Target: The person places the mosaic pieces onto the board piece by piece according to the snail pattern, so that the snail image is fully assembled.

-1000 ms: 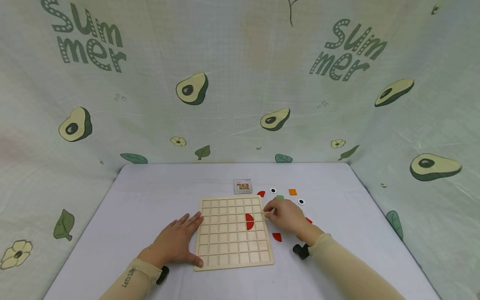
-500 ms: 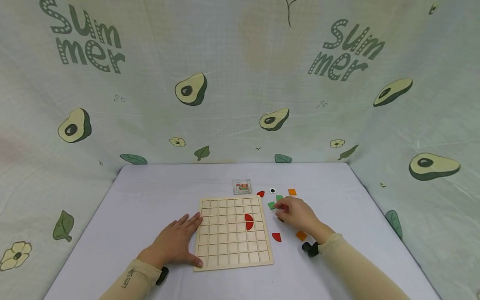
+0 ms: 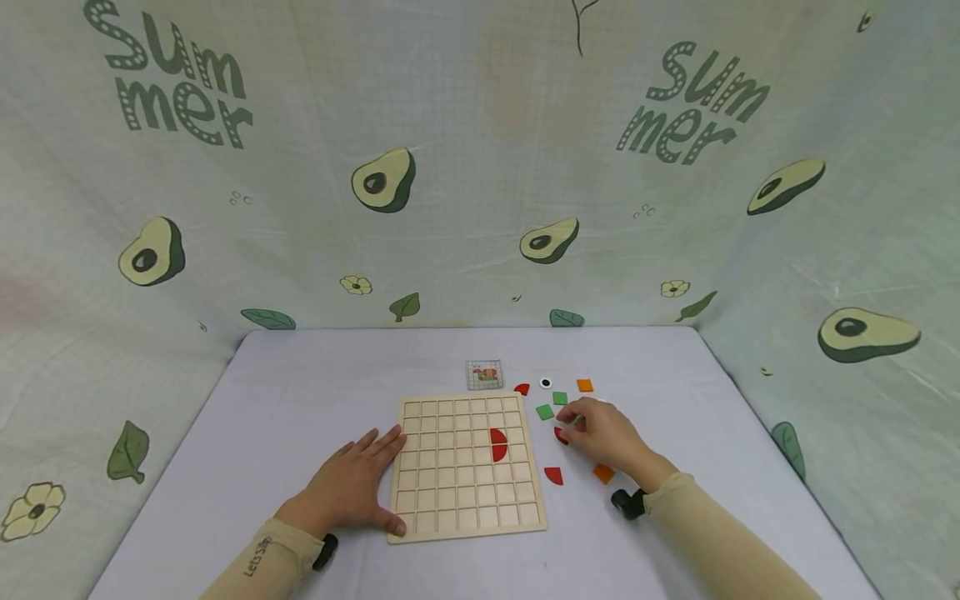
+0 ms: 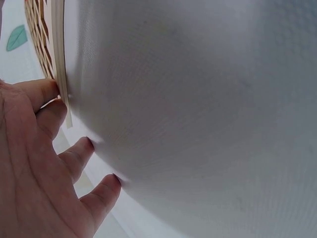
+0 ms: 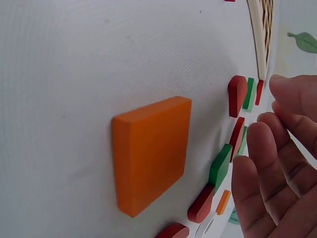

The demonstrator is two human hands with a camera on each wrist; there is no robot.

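Twice, "Summer" [image 3: 191, 102] behind the board [image 3: 446, 477].

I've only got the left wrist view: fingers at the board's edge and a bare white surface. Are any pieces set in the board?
Observer: Yes, the head view shows two red pieces in neighbouring squares of the board.
Operator: Thanks. Where's the right hand?
Observer: By the loose pieces, to the right of the board.
Operator: And what's past the board's far edge? I can't see that side.
Observer: A small picture card lies just beyond it.
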